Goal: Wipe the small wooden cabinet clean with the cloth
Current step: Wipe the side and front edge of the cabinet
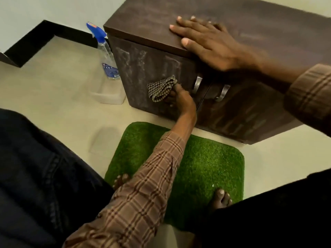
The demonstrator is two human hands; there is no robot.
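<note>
The small dark brown wooden cabinet stands on the floor, with two metal door handles on its front. Whitish streaks cover its left door. My left hand is shut on a checked cloth and presses it against the left door, just left of the handles. My right hand lies flat and open on the cabinet's top, near the front edge, fingers spread.
A clear spray bottle with a blue trigger stands on the floor against the cabinet's left side. A green grass-like mat lies in front of the cabinet with my bare feet on it. A black skirting runs along the wall at left.
</note>
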